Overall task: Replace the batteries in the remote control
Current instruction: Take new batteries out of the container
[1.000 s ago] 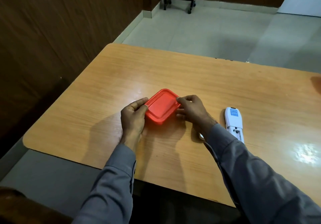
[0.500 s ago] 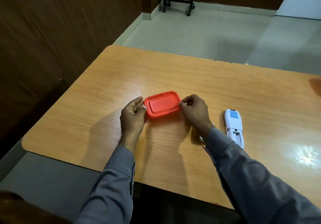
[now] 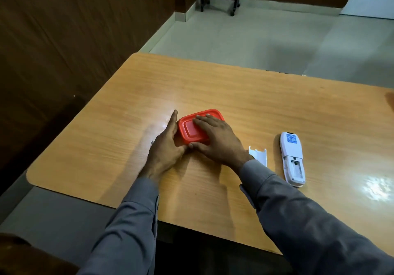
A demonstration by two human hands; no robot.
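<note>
Well right of fingers [image 3: 204, 121]: remote [image 3: 292, 157]

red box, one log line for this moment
step: closing red box | right hand flat on lid | left hand against side | remote back open

A table [image 3: 234, 95] of light wood-grain laminate is shown, smooth and glossy, with bright glare spots reflected on it. A red container [image 3: 191, 129] of smooth plastic with a slight sheen is seen on it, its lid moulded with a raised panel. A remote control [image 3: 291, 157] of white plastic, smooth and faintly shiny, is laid back-up, with a blue printed label near its top. A battery cover [image 3: 259, 156] of the same white plastic is seen beside it. Sleeves [image 3: 309, 221] of grey matt woven cloth are worn. The wall [image 3: 64, 40] is panelled in dark brown wood grain.
</note>
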